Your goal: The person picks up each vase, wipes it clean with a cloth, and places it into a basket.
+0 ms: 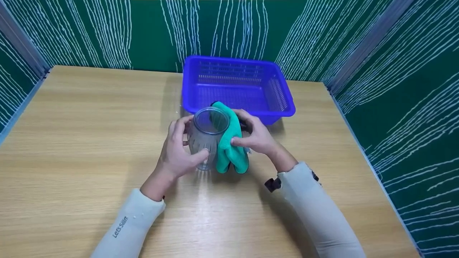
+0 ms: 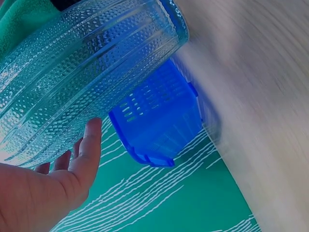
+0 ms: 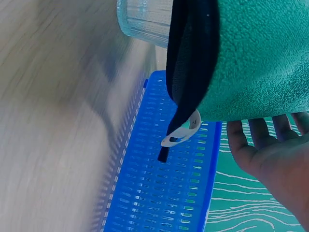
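In the head view a clear glass jar point(image 1: 204, 138) with an open round mouth stands upright or slightly tilted over the table, and whether its base touches the wood I cannot tell. My left hand point(image 1: 179, 152) grips it from the left, thumb across its near side. On the other side, my right hand point(image 1: 260, 138) holds a folded green cloth point(image 1: 235, 154) with dark edging against the jar. The left wrist view gives the jar's dimpled, ribbed glass point(image 2: 72, 72) up close. A white tag point(image 3: 186, 133) hangs from the cloth's black edge in the right wrist view.
Just behind the hands sits a blue-purple plastic basket point(image 1: 229, 60) with slotted walls, nothing seen inside it. The wooden table point(image 1: 89, 136) spreads out around. Green panels with white wavy lines point(image 1: 150, 36) enclose the back and sides.
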The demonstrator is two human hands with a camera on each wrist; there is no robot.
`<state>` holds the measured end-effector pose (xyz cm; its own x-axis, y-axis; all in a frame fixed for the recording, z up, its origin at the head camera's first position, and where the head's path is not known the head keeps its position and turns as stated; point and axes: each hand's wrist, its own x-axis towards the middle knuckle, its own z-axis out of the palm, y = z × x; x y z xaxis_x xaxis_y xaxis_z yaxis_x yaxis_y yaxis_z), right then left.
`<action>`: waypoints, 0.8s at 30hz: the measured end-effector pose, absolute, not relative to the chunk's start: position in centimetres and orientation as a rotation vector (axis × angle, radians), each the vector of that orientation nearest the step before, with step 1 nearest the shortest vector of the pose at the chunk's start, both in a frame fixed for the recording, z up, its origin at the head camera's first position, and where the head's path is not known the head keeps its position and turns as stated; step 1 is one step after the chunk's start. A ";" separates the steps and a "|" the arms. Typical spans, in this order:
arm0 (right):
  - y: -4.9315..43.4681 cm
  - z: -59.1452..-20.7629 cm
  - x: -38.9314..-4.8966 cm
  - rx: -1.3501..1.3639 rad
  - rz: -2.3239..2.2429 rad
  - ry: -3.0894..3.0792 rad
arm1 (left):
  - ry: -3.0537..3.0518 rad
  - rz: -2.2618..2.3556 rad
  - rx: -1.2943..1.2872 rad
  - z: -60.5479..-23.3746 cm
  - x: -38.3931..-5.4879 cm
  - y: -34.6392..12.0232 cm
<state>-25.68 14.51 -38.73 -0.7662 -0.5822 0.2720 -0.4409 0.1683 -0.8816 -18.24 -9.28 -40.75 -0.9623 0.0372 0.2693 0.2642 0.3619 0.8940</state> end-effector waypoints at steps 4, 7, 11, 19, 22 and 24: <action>14.7 -39.1 -25.8 -0.982 -1.680 2.269 | -2.424 -1.643 -0.265 -40.7 -18.3 -9.3; 14.8 -39.3 -25.8 -0.964 -1.697 2.244 | -2.424 -1.635 -0.266 -40.6 -18.3 -9.3; 14.9 -39.6 -25.9 -0.957 -1.707 2.232 | -2.418 -1.627 -0.271 -40.7 -18.4 -9.3; 15.0 -40.1 -25.8 -0.934 -1.690 2.201 | -2.395 -1.630 -0.278 -40.8 -18.3 -9.3; 15.1 -40.3 -25.8 -0.916 -1.677 2.192 | -2.391 -1.630 -0.281 -40.9 -18.3 -9.3; 15.1 -40.6 -25.9 -0.906 -1.667 2.183 | -2.392 -1.627 -0.280 -40.9 -18.3 -9.3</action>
<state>-25.85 15.10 -40.59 -0.7759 -0.6077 0.1693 -0.3235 0.1529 -0.9338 -18.32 -9.30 -40.91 -0.9542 0.0259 0.2981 0.2868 0.3636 0.8863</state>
